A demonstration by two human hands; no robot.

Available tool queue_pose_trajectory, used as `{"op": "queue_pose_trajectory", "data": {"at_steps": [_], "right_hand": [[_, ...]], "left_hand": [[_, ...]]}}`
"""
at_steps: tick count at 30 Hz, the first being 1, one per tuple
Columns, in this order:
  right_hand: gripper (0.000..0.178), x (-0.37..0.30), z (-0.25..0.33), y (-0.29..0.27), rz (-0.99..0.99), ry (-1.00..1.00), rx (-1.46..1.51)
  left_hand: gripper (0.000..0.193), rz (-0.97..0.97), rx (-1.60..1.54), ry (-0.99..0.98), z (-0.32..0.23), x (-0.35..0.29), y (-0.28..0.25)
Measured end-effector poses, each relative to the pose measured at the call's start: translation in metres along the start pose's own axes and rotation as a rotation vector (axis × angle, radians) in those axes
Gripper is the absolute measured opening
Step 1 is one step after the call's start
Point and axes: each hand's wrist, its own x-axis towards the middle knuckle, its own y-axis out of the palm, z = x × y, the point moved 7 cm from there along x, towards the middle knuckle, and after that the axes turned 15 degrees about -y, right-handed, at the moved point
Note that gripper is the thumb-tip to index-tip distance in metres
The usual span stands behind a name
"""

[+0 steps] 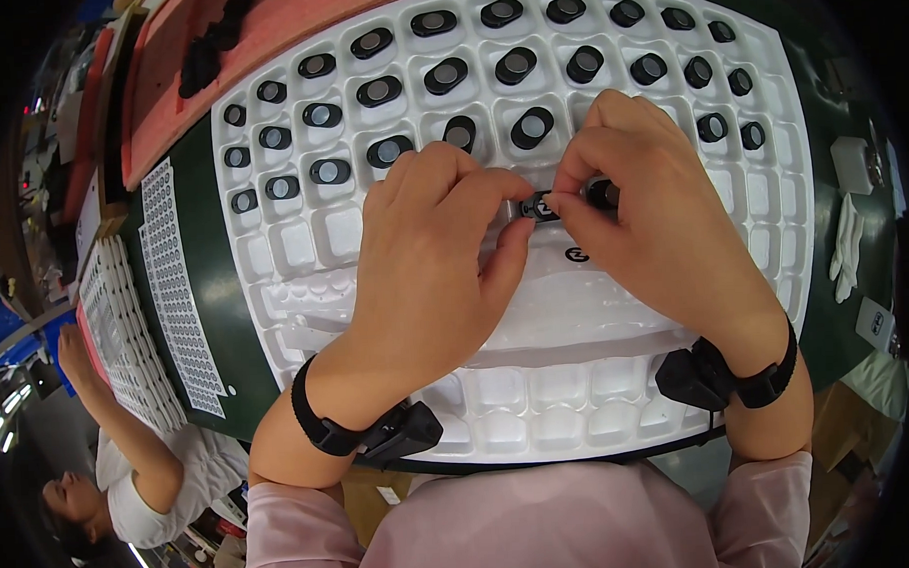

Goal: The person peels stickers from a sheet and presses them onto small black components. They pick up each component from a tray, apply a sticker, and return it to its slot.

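Note:
Above the middle of a white compartment tray, my two hands meet at a small black part with a white mark. My left hand pinches its left end between thumb and forefinger. From the other side, the thumb and forefinger of my right hand close on its right end; the exact contact is partly covered. Just below lies a round black-and-white sticker. A dark part shows partly under my right hand. Black oval parts with round grey faces, such as one black oval part, fill the far rows.
Left of the tray lies a sheet of round labels, beside stacked white trays. A reddish board holds black items. A white glove and white box are on the right. A co-worker is at left.

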Motion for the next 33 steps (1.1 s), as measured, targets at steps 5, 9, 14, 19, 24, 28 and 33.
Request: {"op": "queue_pose_trajectory", "data": {"at_steps": [5, 9, 14, 19, 24, 28, 33], "right_hand": [[0.013, 0.000, -0.003, -0.001, 0.008, 0.036, 0.040], [0.013, -0.003, -0.008, -0.003, -0.014, 0.086, 0.113], [0.013, -0.004, -0.013, -0.006, -0.034, 0.202, 0.265], [0.013, -0.004, -0.013, -0.009, -0.043, 0.174, 0.265], [0.014, -0.006, -0.011, -0.011, -0.052, 0.120, 0.308], [0.015, -0.005, -0.001, -0.017, 0.095, 0.042, 0.262], [0.016, -0.009, 0.006, -0.019, 0.157, 0.063, 0.352]], "left_hand": [[0.026, -0.003, 0.023, 0.018, -0.001, -0.001, 0.000], [0.031, -0.065, 0.126, 0.115, -0.011, -0.005, -0.005], [0.043, -0.045, 0.326, 0.250, -0.026, -0.014, -0.004], [0.048, -0.010, 0.442, 0.261, -0.035, -0.016, 0.002], [0.044, -0.033, 0.405, 0.282, -0.033, -0.016, 0.006], [0.037, -0.046, 0.258, 0.298, -0.032, -0.016, 0.000], [0.023, 0.052, 0.145, 0.291, -0.031, -0.016, -0.002]]}}
